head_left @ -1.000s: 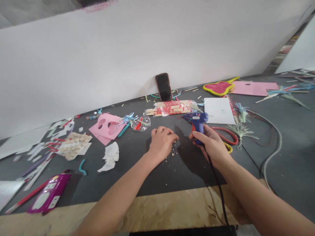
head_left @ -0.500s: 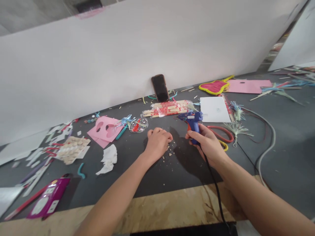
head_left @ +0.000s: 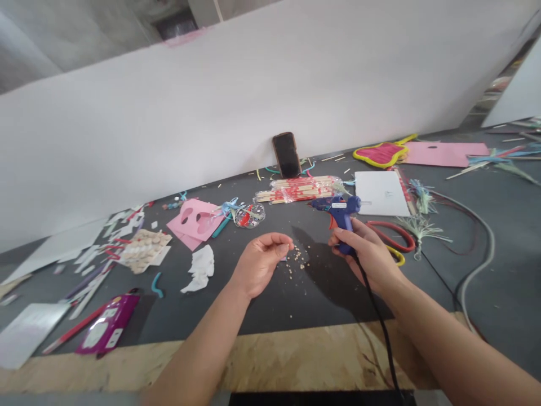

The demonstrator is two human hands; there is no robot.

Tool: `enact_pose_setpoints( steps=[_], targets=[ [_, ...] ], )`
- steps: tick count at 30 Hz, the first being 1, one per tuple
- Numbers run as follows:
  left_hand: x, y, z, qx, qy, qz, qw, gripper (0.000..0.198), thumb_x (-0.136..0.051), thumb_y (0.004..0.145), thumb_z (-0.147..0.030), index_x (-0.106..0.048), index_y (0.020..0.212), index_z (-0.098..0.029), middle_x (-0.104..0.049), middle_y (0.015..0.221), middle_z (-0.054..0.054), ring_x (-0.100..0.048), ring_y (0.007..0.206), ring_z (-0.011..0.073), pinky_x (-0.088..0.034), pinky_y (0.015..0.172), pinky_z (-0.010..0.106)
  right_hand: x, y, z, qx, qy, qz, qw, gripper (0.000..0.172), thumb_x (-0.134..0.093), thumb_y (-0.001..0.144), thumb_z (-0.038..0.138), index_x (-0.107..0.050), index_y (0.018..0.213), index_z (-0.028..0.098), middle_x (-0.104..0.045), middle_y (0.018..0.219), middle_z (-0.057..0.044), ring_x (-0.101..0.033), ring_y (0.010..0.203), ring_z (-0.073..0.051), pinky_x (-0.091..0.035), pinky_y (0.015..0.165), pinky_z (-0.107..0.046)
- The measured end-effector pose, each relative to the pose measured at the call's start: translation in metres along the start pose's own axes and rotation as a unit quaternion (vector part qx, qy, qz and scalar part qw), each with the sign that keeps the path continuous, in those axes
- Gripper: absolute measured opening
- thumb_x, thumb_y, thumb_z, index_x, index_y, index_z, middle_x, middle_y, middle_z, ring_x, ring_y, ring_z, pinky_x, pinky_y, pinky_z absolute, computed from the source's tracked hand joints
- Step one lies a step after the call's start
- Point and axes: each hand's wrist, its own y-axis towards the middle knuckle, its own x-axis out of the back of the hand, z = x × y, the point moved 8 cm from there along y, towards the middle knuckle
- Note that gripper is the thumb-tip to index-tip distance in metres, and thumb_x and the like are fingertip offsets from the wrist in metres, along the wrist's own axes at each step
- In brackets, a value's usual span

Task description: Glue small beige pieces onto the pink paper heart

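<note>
My right hand [head_left: 369, 248] is wrapped round the handle of a blue hot glue gun [head_left: 340, 211]. Its nozzle points left, a clear glue stick juts from its back end, and a black cord [head_left: 380, 321] hangs down from the grip. My left hand [head_left: 262, 262] is closed in a pinch, thumb against forefinger; whatever sits between the tips is too small to name. Just right of those fingertips, small beige bits [head_left: 301, 258] lie scattered on the dark tabletop. A bluish scrap shows partly beneath the left hand.
A phone [head_left: 287, 155] leans on the white partition behind bundled wooden sticks [head_left: 298, 189]. Pink cut paper [head_left: 195, 221], crumpled tissue [head_left: 200, 269] and a purple packet [head_left: 110, 324] lie left. A white board [head_left: 378, 192], red-handled loop [head_left: 397, 235] and grey cable [head_left: 486, 242] lie right.
My left hand has risen off the beige bits and turned, its thumb and forefinger now pinched together. The right hand keeps hold of the glue gun. The whole view has shifted slightly left.
</note>
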Motion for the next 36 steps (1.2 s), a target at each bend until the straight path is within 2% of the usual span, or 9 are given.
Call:
enact_pose_setpoints(
  steps=[3,6,8,10,12,15,21,31,36],
  targets=[
    [0.002,-0.011,-0.001,0.009,-0.055,-0.006,0.998,0.018,-0.083,0.058,-0.02,-0.071,0.071,-0.015,-0.067,0.069,0.001,-0.058,0.066,0.0094,-0.044,0.067,0.022,-0.006,-0.002,0.0,0.0,0.023,0.035,0.999,0.018,-0.068,0.071,0.031,-0.054,0.08,0.021,-0.058,0.066,0.002,-0.054,0.065,-0.013,-0.042,0.057,-0.023],
    [0.005,-0.017,0.001,0.011,-0.085,-0.012,0.996,0.018,-0.084,0.057,-0.019,-0.071,0.069,-0.015,-0.066,0.067,0.001,-0.059,0.067,0.0095,-0.045,0.068,0.022,-0.02,-0.009,0.004,0.022,0.051,0.12,0.991,0.009,-0.062,0.071,0.024,-0.054,0.072,0.021,-0.058,0.064,0.001,-0.052,0.063,-0.014,-0.041,0.059,-0.026],
    [0.008,-0.018,0.003,0.005,-0.111,-0.002,0.994,0.017,-0.084,0.058,-0.019,-0.07,0.069,-0.015,-0.066,0.066,0.0,-0.059,0.068,0.0091,-0.045,0.069,0.021,-0.029,-0.015,0.007,0.036,0.034,0.172,0.984,0.01,-0.061,0.073,0.027,-0.054,0.069,0.021,-0.055,0.06,0.001,-0.051,0.061,-0.015,-0.04,0.06,-0.029],
    [0.012,-0.018,0.005,-0.001,-0.136,0.001,0.991,0.016,-0.083,0.06,-0.02,-0.07,0.069,-0.016,-0.066,0.069,0.0,-0.059,0.069,0.0084,-0.045,0.07,0.022,-0.034,-0.019,0.007,0.038,-0.003,0.197,0.98,0.018,-0.06,0.077,0.038,-0.056,0.071,0.021,-0.051,0.053,0.001,-0.05,0.057,-0.017,-0.04,0.059,-0.031],
    [0.018,-0.017,0.006,-0.008,-0.149,-0.011,0.989,0.016,-0.083,0.061,-0.02,-0.07,0.07,-0.017,-0.066,0.073,-0.001,-0.058,0.068,0.0085,-0.046,0.071,0.024,-0.035,-0.021,0.005,0.032,-0.035,0.199,0.979,0.027,-0.058,0.079,0.048,-0.059,0.075,0.021,-0.045,0.047,0.003,-0.048,0.053,-0.018,-0.038,0.056,-0.031],
    [0.025,-0.016,0.003,-0.027,-0.152,-0.029,0.988,0.016,-0.082,0.062,-0.021,-0.069,0.069,-0.018,-0.065,0.074,-0.001,-0.058,0.068,0.0093,-0.046,0.071,0.026,-0.033,-0.021,0.001,0.022,-0.074,0.191,0.979,0.033,-0.056,0.08,0.054,-0.059,0.074,0.021,-0.042,0.044,0.003,-0.047,0.051,-0.018,-0.037,0.054,-0.03],
    [0.023,-0.019,-0.006,-0.032,-0.154,-0.024,0.987,0.02,-0.083,0.062,-0.019,-0.066,0.072,-0.018,-0.065,0.07,-0.003,-0.059,0.069,0.0086,-0.045,0.069,0.022,-0.038,-0.024,-0.009,0.009,-0.147,0.213,0.966,0.039,-0.056,0.08,0.058,-0.06,0.07,0.02,-0.049,0.047,0.001,-0.047,0.049,-0.015,-0.039,0.052,-0.029],
    [0.023,-0.02,-0.008,-0.039,-0.138,-0.045,0.989,0.029,-0.085,0.058,-0.021,-0.063,0.077,-0.017,-0.061,0.069,-0.005,-0.059,0.069,0.0072,-0.045,0.069,0.02,-0.042,-0.027,-0.01,0.007,-0.181,0.212,0.96,0.044,-0.058,0.077,0.061,-0.06,0.071,0.018,-0.056,0.056,-0.001,-0.044,0.043,-0.01,-0.037,0.043,-0.026],
    [0.024,-0.02,-0.006,-0.034,-0.139,-0.06,0.988,0.032,-0.086,0.056,-0.019,-0.063,0.079,-0.017,-0.061,0.068,-0.004,-0.059,0.067,0.0081,-0.046,0.07,0.022,-0.041,-0.028,-0.01,0.005,-0.198,0.207,0.958,0.047,-0.057,0.076,0.064,-0.059,0.068,0.018,-0.055,0.053,-0.001,-0.044,0.044,-0.011,-0.037,0.043,-0.026]
  ],
)
